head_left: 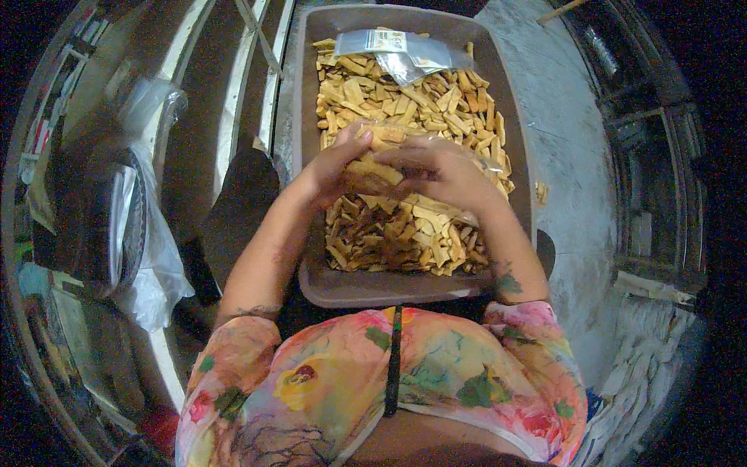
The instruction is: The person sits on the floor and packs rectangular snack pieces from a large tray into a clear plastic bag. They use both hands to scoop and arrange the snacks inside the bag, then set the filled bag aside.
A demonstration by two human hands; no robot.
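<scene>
Both hands are over a brown plastic tub point(510, 101) filled with short yellow-brown, wood-like sticks point(401, 101). Between them is a clear plastic bag point(375, 173) with some of these sticks inside. My left hand point(338, 165) is closed on the bag's left side, its thumb on top. From the right, my right hand point(440, 167) is bent round the bag, its fingers slightly blurred. A few flat clear bags with printed labels point(381, 43) lie on the sticks at the tub's far end. Shadow covers part of the sticks nearest me.
Crumpled clear plastic point(159, 280) hangs at the left beside a dark round object. Pale slats point(233, 101) run along the left. Right of the tub is a grey surface point(572, 140) with a few loose pieces on it. A dark rack point(654, 156) stands farther right.
</scene>
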